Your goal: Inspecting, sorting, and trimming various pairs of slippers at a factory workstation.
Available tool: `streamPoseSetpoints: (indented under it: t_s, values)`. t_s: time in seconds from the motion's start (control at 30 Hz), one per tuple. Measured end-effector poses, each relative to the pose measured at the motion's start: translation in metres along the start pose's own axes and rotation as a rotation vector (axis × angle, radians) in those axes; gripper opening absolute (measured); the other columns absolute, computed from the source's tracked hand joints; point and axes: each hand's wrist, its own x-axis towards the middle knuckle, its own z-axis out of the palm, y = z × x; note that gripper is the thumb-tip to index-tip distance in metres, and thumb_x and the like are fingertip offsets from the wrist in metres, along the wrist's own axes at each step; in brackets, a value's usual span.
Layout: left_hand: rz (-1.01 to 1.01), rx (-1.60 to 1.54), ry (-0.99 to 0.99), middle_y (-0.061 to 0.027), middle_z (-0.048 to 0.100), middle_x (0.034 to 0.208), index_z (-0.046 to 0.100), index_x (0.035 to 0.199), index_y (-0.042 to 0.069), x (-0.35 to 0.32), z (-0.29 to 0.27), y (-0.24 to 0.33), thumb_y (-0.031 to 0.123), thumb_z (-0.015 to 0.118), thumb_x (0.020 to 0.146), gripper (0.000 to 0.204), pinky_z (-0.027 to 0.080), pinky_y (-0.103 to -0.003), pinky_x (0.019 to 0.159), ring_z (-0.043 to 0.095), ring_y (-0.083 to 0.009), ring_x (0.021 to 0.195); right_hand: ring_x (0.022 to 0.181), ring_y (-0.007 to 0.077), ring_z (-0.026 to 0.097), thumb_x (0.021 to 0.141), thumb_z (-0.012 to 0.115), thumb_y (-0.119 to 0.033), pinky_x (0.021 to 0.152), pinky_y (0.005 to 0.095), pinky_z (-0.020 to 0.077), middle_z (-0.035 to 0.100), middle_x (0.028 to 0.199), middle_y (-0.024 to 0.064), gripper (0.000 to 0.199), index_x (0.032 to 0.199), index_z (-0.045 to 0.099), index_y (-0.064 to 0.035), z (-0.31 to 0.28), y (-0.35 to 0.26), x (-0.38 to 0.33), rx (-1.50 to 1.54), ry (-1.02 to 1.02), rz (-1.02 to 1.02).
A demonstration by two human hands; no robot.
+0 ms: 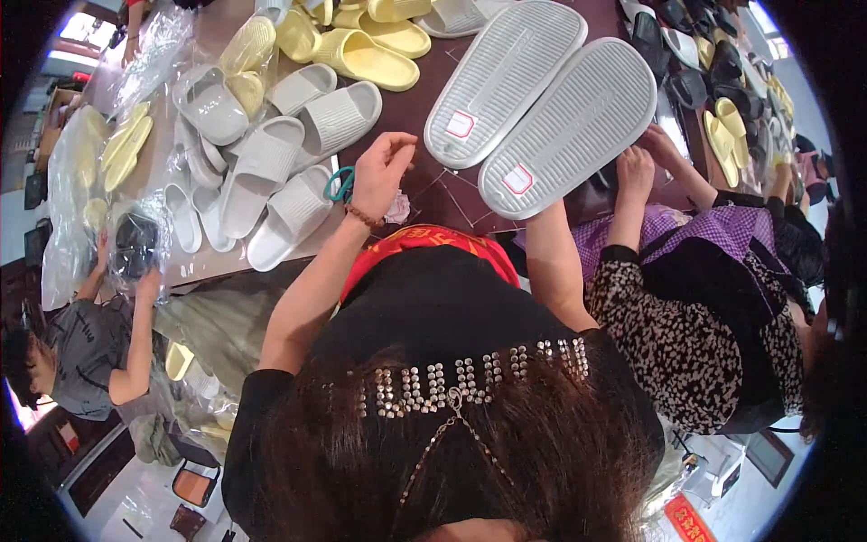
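A pair of grey slide slippers (573,108) is held up with the ribbed soles facing me, each sole bearing a small white sticker with a red border. My right hand (545,211) grips the pair from behind, its fingers mostly hidden by the soles. Just left of the slippers, my left hand (383,172) is raised above the table, its fingers curled together; whatever is between them, if anything, cannot be made out. Beside its wrist are teal scissor handles (340,184) and a crumpled pinkish-white piece (397,208).
Several grey slides (264,161) lie heaped on the brown table (452,194), with yellow slides (370,56) beyond. Clear plastic bags (72,172) cover the left part. A person at left handles a bagged dark item (135,246); another person works close at my right (695,316).
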Motion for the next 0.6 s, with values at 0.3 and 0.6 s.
streamPoseSetpoints:
  t_s: [0.3, 0.6]
  values:
    - [0.158, -0.002, 0.121, -0.0023, 0.055, 0.086, 0.052, 0.101, 0.003, 0.02, -0.006, -0.015, 0.005, 0.05, 0.08, 0.021, 0.041, -0.022, 0.068, 0.049, -0.011, 0.076, 0.091, 0.0153, 0.054, 0.085, 0.047, -0.019, 0.081, 0.0264, 0.0427, 0.057, 0.1, 0.006, 0.029, 0.109, 0.052, -0.0027, 0.081, 0.028, 0.024, -0.073, 0.01, -0.278]
    - [0.454, 0.439, 0.015, -0.0085, 0.054, 0.096, 0.052, 0.104, 0.003, 0.036, -0.027, 0.052, 0.019, 0.053, 0.078, 0.03, 0.04, -0.03, 0.075, 0.05, -0.019, 0.087, 0.1, 0.0157, 0.048, 0.081, 0.051, -0.011, 0.085, 0.0293, 0.0383, 0.056, 0.107, 0.0066, 0.031, 0.111, 0.05, -0.0025, 0.024, 0.034, 0.027, -0.785, -0.447, -0.661]
